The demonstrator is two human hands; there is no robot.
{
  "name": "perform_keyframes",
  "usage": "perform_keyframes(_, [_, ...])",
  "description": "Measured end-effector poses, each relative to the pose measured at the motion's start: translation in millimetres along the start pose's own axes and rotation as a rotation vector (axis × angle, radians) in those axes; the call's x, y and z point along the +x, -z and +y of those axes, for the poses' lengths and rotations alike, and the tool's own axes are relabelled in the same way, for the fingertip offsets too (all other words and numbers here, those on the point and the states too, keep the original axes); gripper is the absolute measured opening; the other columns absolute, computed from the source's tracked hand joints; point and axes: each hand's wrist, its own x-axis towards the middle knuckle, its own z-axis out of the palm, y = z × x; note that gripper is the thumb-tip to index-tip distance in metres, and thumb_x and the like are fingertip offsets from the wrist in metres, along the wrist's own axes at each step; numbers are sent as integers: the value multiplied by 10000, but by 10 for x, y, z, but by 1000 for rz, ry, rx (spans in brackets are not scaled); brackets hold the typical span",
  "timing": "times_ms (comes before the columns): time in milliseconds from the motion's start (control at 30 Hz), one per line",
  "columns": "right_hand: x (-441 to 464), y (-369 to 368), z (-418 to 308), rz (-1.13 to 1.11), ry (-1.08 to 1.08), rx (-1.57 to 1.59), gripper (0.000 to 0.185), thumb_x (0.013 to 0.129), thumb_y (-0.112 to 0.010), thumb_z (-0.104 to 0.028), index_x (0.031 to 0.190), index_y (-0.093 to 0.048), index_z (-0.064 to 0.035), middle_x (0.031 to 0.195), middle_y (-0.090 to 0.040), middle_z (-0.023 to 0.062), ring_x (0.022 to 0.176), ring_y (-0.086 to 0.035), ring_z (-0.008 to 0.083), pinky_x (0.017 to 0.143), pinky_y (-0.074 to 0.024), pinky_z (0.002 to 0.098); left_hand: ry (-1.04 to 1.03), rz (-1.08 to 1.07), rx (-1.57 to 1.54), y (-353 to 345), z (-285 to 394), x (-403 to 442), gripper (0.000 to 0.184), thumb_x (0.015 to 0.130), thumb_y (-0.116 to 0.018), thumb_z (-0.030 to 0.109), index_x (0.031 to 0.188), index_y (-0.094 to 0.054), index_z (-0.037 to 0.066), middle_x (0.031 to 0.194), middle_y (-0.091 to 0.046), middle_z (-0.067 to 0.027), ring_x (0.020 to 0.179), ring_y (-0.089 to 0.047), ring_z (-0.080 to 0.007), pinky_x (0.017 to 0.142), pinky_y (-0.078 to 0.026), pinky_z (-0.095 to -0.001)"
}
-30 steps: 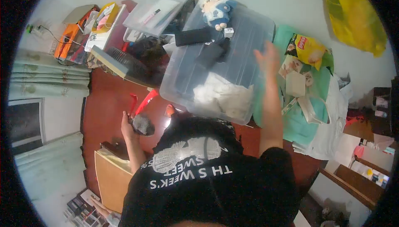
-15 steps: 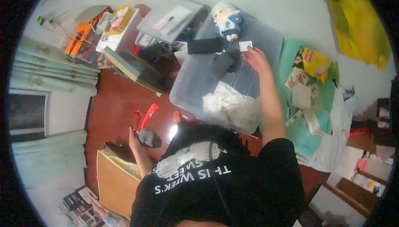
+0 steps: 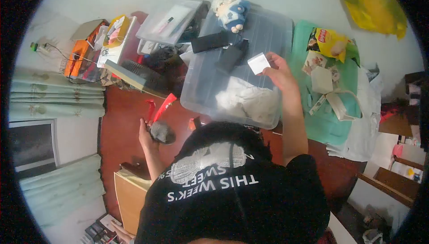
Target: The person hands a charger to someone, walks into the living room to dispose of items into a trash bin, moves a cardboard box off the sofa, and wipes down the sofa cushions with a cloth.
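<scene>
My right hand (image 3: 282, 73) pinches a small white square (image 3: 258, 64), like a card or flat packet, above the lid of a clear plastic storage bin (image 3: 263, 29). A black oblong case (image 3: 210, 42) and a dark, soft-looking piece (image 3: 233, 57) lie on the lid beside it. A doll (image 3: 231, 13) in blue and white lies at the lid's far end. White cloth (image 3: 246, 98) shows at the bin's near end. Low on the left, my left hand (image 3: 146, 135) is closed around a grey fuzzy bundle (image 3: 162, 133) and red strip-like packaging (image 3: 165, 106).
A green lidded bin (image 3: 333, 127) on the right bears a yellow chip bag (image 3: 328, 42) and a white strapped item (image 3: 336, 106). At left stand a clear box (image 3: 167, 20), a yellow basket (image 3: 117, 31) and an orange box (image 3: 76, 63). A cardboard-coloured box (image 3: 129, 199) is lower left.
My right hand has drawn back toward me with the white square, which now faces the camera more. My left hand keeps its hold. The whole view has shifted slightly.
</scene>
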Motion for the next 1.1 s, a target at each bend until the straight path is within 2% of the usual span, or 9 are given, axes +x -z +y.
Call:
perform_keyframes(100, [-4,-177,-43,-53,4,-35,302,588,-679,6,845,-536,-61,784,-542,-8,698,-521,98,651,-411,205,22,-38,-81,96,-37,27,216,894,-403,270,772,-441,96,633,-444,-5,589,-457,-123,536,-387,-262])
perform_keyframes(300, [26,-438,-74,-223,-65,-127,307,579,-695,-8,835,-536,-67,753,-544,-27,693,-519,79,639,-413,198,13,-106,-145,382,-94,7,208,893,-408,260,770,-440,96,634,-439,-4,584,-452,-117,529,-384,-244])
perform_keyframes(533, [-13,-991,65,-286,-163,-68,275,610,-680,-16,842,-536,-47,761,-549,-5,699,-538,90,644,-443,208,-25,74,-218,774,-280,-284,194,891,-412,242,772,-439,90,635,-431,-7,584,-449,-119,531,-390,-248])
perform_keyframes(733, [-149,-1632,444,-355,-251,125,313,672,-624,15,961,-507,-11,822,-568,50,705,-562,122,658,-463,240,-18,300,-285,1159,-454,-685,206,883,-428,255,769,-445,84,635,-433,-10,586,-450,-130,549,-401,-259])
perform_keyframes(800, [-372,-1915,477,-297,-6,29,326,700,-584,40,1008,-488,-7,895,-561,64,767,-563,127,691,-459,240,-78,239,-324,1371,-546,-733,211,880,-432,258,759,-443,86,633,-431,-10,586,-451,-133,553,-404,-264])
perform_keyframes(833, [-460,-1964,583,-310,204,-179,316,713,-560,59,1014,-489,-7,954,-547,62,828,-553,125,725,-450,239,-68,249,-333,1443,-551,-763,214,877,-439,260,759,-443,82,632,-432,-10,575,-448,-127,538,-399,-257])
perform_keyframes(933, [-753,-2185,595,-369,212,-275,318,711,-554,69,1013,-495,-7,984,-537,49,869,-537,117,749,-439,238,-101,231,-342,1591,-539,-753,218,871,-450,267,762,-448,78,632,-434,-11,565,-445,-120,520,-392,-248])
perform_keyframes(1067, [-1073,-2526,644,-552,14,-23,403,719,-518,96,1091,-413,-15,992,-519,109,899,-550,179,753,-466,276,-153,317,-301,1673,-294,-873,210,866,-456,257,766,-456,72,627,-434,-11,561,-444,-117,509,-390,-248])
perform_keyframes(1100, [-1207,-2530,750,-573,32,-47,403,719,-518,96,1091,-413,-15,992,-519,109,899,-550,179,753,-466,276,-156,270,-352,1755,-430,-883,211,871,-440,254,762,-445,74,626,-434,-13,563,-440,-119,517,-387,-246])
